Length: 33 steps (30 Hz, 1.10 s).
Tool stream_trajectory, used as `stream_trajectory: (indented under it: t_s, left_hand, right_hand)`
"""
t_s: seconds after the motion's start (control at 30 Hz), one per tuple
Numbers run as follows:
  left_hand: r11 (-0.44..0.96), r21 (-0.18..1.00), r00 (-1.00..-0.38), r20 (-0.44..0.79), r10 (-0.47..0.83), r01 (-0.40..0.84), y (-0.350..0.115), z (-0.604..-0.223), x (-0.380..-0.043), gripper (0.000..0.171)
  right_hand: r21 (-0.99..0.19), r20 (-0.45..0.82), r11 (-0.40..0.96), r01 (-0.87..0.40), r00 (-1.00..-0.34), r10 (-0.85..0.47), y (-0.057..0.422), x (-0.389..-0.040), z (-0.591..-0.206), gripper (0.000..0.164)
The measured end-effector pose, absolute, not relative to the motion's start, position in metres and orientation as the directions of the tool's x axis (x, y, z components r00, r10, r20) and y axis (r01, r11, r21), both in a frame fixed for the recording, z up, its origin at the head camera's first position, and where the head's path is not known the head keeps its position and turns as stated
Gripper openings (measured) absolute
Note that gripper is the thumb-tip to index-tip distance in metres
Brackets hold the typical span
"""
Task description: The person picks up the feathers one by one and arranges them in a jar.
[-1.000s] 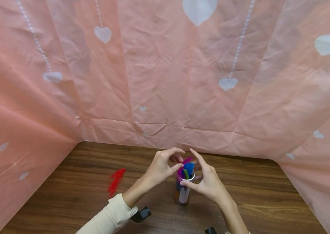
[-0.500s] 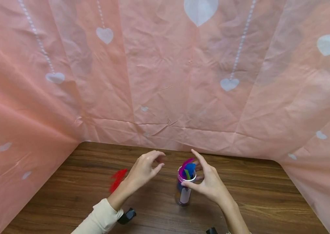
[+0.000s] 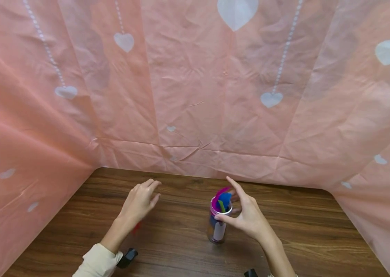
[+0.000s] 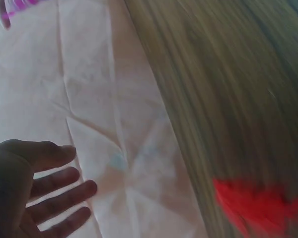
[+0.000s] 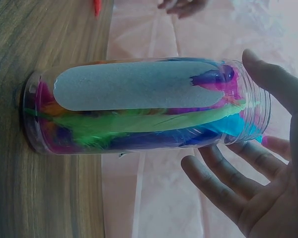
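Note:
A clear jar [image 3: 219, 231] full of coloured feathers stands upright on the table, with a pale label on its side. Purple and blue feathers [image 3: 225, 199] poke out of its mouth. My right hand [image 3: 248, 215] holds the jar at its threaded neck, thumb on one side and fingers on the other, as the right wrist view shows [image 5: 268, 198]. Off to the left, my left hand [image 3: 137, 204] hovers above the table holding nothing, fingers loosely bent. Beneath that arm lies a red feather [image 3: 136, 228], mostly hidden in the head view but plainer in the left wrist view [image 4: 258, 208].
The brown wooden tabletop [image 3: 181, 250] ends at a pink cloth [image 3: 195, 96] with pale hearts, which hangs behind it and along both sides. Black straps [image 3: 127, 257] sit at the wrists.
My left hand has drawn away from the jar's mouth and moved left until it is over the red feather. The right hand has stayed at the jar.

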<state>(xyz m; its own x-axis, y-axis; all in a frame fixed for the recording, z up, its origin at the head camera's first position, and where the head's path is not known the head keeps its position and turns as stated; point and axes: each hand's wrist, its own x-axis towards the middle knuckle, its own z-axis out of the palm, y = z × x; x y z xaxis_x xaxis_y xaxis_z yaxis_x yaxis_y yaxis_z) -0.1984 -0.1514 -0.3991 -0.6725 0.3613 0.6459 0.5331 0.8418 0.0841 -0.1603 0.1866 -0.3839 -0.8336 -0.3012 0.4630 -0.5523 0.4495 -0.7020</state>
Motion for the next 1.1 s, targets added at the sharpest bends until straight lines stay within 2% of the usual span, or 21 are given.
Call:
stream_trajectory:
  t_s: [0.47, 0.63, 0.77, 0.93, 1.1]
  left_hand:
    - [0.913, 0.096, -0.785, 0.552, 0.283, 0.396, -0.191, -0.422, -0.188, 0.033]
    - [0.936, 0.109, -0.860, 0.440, 0.258, 0.336, -0.199, -0.432, -0.185, 0.039]
    - [0.941, 0.165, -0.919, 0.321, 0.231, 0.294, -0.204, -0.438, -0.184, 0.041]
    - [0.944, 0.189, -0.947, 0.230, 0.224, 0.270, -0.206, -0.442, -0.185, 0.044]
    - [0.942, 0.200, -0.954, 0.187, 0.232, 0.269, -0.206, -0.443, -0.186, 0.034]
  right_hand:
    - [-0.702, 0.468, 0.446, -0.556, -0.831, -0.300, 0.187, -0.161, -0.385, 0.109]
    - [-0.698, 0.464, 0.453, -0.554, -0.832, -0.303, 0.186, -0.161, -0.385, 0.108]
    - [-0.700, 0.460, 0.455, -0.550, -0.835, -0.302, 0.186, -0.161, -0.385, 0.108]
    - [-0.704, 0.460, 0.451, -0.549, -0.836, -0.299, 0.185, -0.161, -0.384, 0.108]
    - [-0.707, 0.459, 0.449, -0.546, -0.837, -0.297, 0.186, -0.161, -0.383, 0.108]
